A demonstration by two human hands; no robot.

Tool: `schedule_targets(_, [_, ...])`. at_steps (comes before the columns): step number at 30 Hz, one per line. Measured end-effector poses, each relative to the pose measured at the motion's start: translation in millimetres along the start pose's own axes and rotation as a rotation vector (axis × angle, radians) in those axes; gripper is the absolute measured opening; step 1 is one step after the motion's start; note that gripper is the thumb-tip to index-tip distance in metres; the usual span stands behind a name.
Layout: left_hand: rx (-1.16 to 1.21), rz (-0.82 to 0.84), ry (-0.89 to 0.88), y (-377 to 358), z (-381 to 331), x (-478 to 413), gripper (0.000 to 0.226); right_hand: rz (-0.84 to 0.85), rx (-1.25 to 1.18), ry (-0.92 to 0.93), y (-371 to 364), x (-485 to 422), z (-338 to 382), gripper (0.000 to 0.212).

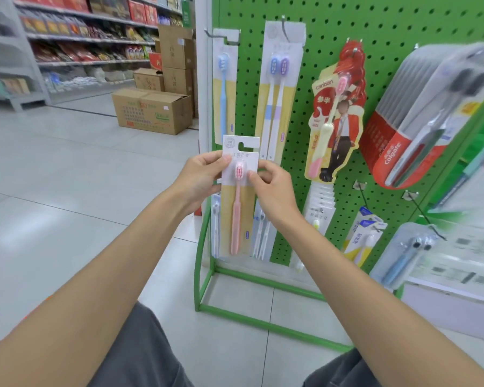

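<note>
pink toothbrush pack [239,191] held upright in front of green pegboard rack [333,88], top hang-slot free of any hook. left hand [200,177] pinches pack's left edge near brush head, thumb on front. right hand [274,188] pinches right edge at same height, fingers curled. blue toothbrush pack [224,88] hangs on hook above; twin-brush pack [277,88] just beside it. red canban pack [337,121] and colgate pack [419,121] further right. cardboard boxes [154,110] on floor behind.
</note>
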State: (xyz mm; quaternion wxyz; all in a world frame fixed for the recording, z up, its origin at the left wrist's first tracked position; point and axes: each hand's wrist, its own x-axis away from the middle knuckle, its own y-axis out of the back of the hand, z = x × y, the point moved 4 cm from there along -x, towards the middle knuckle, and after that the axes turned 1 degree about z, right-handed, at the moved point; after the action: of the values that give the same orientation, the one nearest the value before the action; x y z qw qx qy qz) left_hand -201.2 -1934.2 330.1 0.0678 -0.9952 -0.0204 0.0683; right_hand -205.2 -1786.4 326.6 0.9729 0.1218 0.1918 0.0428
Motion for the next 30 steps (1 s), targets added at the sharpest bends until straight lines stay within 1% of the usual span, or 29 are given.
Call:
schedule_targets(2, [-0.037, -0.053, -0.029, 7.7, -16.7, -0.2, 0.023, 0.009, 0.02, 0.001, -4.8, -6.6, 14.5, 0.018])
schedule_targets(4, [-0.054, -0.108, -0.059, 16.1, -33.9, -1.2, 0.024, 0.024, 0.044, -0.001, -8.8, -15.0, 30.7, 0.028])
schedule_targets(6, [-0.039, -0.15, -0.085, 24.5, -52.2, -1.7, 0.02, 0.037, 0.079, 0.002, -12.5, -24.5, 49.4, 0.037])
schedule_targets(9, [-0.061, -0.242, -0.128, 39.9, -78.2, -11.4, 0.017, 0.048, 0.119, 0.025, -17.2, -41.0, 80.3, 0.045])
schedule_targets(12, [-0.086, -0.365, -0.164, 60.4, -98.6, -35.7, 0.016, 0.057, 0.122, 0.053, -22.5, -61.3, 104.2, 0.043])
schedule_targets(16, [-0.117, -0.505, -0.16, 81.8, -117.2, -83.5, 0.018, 0.07, 0.137, 0.067, -30.9, -90.9, 117.0, 0.042])
schedule_targets(20, [-0.146, -0.593, -0.182, 87.5, -133.1, -131.3, 0.016, 0.069, 0.155, 0.08, -41.0, -120.3, 118.5, 0.046])
schedule_targets(22, [-0.149, -0.606, -0.194, 87.5, -141.5, -153.2, 0.016, 0.047, 0.143, 0.088, -43.4, -135.4, 118.3, 0.047])
schedule_targets(24, [-0.17, -0.583, -0.211, 86.6, -149.9, -173.0, 0.019, 0.018, 0.115, 0.113, -44.7, -148.6, 117.3, 0.046])
schedule_targets(27, [-0.242, -0.492, -0.24, 83.4, -158.8, -199.2, 0.021, -0.006, 0.113, 0.167, -44.2, -163.8, 115.8, 0.05])
schedule_targets(30, [-0.316, -0.385, -0.251, 80.7, -162.6, -216.1, 0.021, 0.027, 0.107, 0.192, -43.8, -173.4, 114.5, 0.052])
